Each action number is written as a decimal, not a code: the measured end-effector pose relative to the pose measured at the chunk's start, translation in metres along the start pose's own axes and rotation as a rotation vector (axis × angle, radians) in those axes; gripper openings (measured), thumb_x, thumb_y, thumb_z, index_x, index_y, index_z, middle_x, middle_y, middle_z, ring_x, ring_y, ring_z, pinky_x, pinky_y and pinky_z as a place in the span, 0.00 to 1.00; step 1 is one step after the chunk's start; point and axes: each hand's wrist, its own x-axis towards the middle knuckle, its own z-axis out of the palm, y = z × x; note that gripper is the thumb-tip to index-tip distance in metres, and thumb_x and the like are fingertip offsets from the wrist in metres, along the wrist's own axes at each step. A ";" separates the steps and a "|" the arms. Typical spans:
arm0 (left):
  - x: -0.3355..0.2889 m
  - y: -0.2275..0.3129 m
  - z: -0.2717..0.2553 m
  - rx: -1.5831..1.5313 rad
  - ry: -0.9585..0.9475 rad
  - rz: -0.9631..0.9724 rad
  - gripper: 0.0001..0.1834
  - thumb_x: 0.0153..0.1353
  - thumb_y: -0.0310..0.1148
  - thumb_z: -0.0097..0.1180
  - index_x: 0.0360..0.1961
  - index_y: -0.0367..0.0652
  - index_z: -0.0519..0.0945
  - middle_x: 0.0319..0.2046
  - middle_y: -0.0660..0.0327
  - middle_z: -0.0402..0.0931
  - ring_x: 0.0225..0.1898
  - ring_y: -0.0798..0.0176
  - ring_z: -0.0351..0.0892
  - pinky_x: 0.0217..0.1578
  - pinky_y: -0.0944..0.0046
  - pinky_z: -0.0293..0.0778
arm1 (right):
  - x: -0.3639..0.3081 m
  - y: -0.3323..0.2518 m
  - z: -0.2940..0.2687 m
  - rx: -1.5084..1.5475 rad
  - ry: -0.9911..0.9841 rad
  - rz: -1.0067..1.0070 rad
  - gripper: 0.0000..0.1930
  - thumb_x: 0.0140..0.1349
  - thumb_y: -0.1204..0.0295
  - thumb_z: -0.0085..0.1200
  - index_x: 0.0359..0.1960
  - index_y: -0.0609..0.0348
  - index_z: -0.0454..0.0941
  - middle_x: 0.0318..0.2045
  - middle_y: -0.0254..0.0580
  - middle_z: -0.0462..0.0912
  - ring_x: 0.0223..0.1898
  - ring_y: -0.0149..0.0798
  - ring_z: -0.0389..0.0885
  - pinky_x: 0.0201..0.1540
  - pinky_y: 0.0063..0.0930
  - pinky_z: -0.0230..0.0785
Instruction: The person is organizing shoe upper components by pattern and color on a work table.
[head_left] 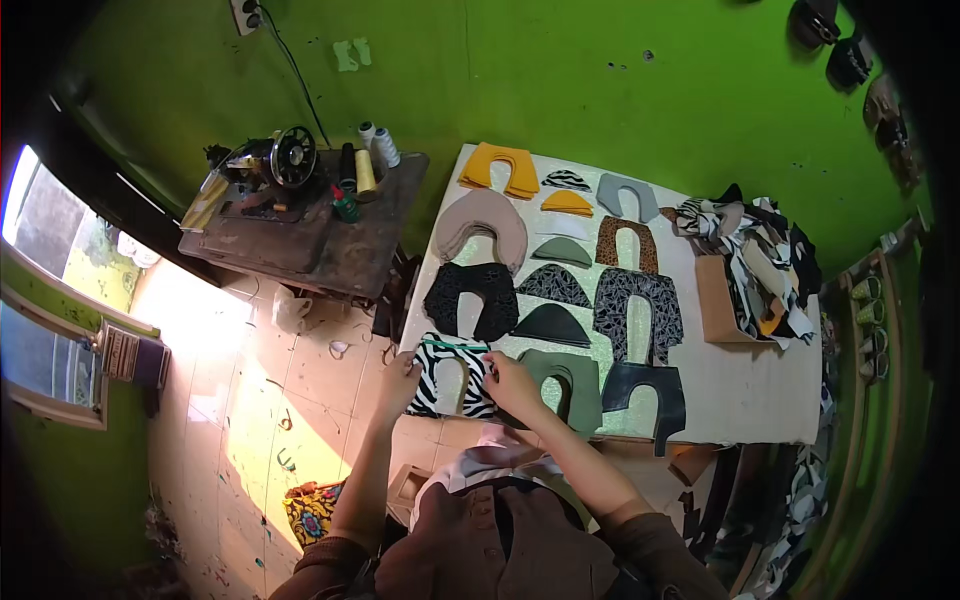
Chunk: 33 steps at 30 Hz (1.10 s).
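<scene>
While both forearms reach up from the near edge, the left hand [400, 380] rests on the left rim of a zebra-striped cut piece [447, 380], fingers curled against its edge. The right hand [510, 382] pinches the right side of the same piece, thumb and fingers closed on the fabric. That piece lies at the near left corner of the white desk [760, 390], with a thin green strip [455, 345] along its far edge. Just right of it lie an olive piece [575, 385] and a black one [650, 395]; farther off sit dark patterned, beige [485, 222] and yellow pieces [498, 166]. A heap of fabric scraps [755, 255] fills the desk's far right. To the far left stands a sewing machine [275, 165] with thread spools [378, 145].
</scene>
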 end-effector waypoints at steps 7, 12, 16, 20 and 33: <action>0.012 0.004 -0.014 0.101 0.049 0.118 0.15 0.55 0.29 0.52 0.43 0.34 0.73 0.37 0.46 0.76 0.39 0.51 0.78 0.41 0.61 0.72 | 0.007 -0.017 0.027 -0.138 0.176 -0.082 0.13 0.51 0.75 0.48 0.40 0.66 0.74 0.35 0.56 0.77 0.35 0.55 0.77 0.39 0.42 0.70; 0.007 0.009 -0.011 0.476 0.128 0.181 0.15 0.54 0.33 0.54 0.42 0.39 0.75 0.38 0.51 0.74 0.40 0.51 0.75 0.38 0.58 0.71 | 0.006 -0.019 0.030 -0.328 0.171 -0.049 0.11 0.50 0.74 0.51 0.35 0.65 0.74 0.32 0.55 0.77 0.34 0.53 0.78 0.37 0.41 0.71; 0.004 0.009 -0.002 0.750 0.268 0.392 0.21 0.51 0.42 0.57 0.44 0.42 0.74 0.44 0.57 0.69 0.46 0.55 0.68 0.42 0.57 0.67 | 0.008 -0.021 0.030 -0.451 0.114 0.019 0.14 0.48 0.71 0.54 0.38 0.62 0.74 0.37 0.50 0.75 0.37 0.50 0.77 0.38 0.39 0.72; 0.010 0.014 0.002 0.722 0.190 0.583 0.26 0.49 0.43 0.58 0.46 0.39 0.72 0.46 0.58 0.67 0.48 0.55 0.67 0.47 0.58 0.64 | 0.010 -0.031 0.031 -0.638 0.215 -0.132 0.13 0.46 0.71 0.54 0.35 0.61 0.74 0.37 0.44 0.72 0.40 0.44 0.74 0.35 0.36 0.73; 0.029 0.008 0.016 0.796 0.078 0.697 0.27 0.48 0.41 0.59 0.48 0.38 0.72 0.47 0.56 0.69 0.48 0.56 0.67 0.45 0.58 0.65 | 0.039 -0.012 0.045 -0.812 0.264 -0.384 0.14 0.47 0.71 0.51 0.37 0.60 0.74 0.35 0.40 0.71 0.38 0.37 0.72 0.32 0.28 0.72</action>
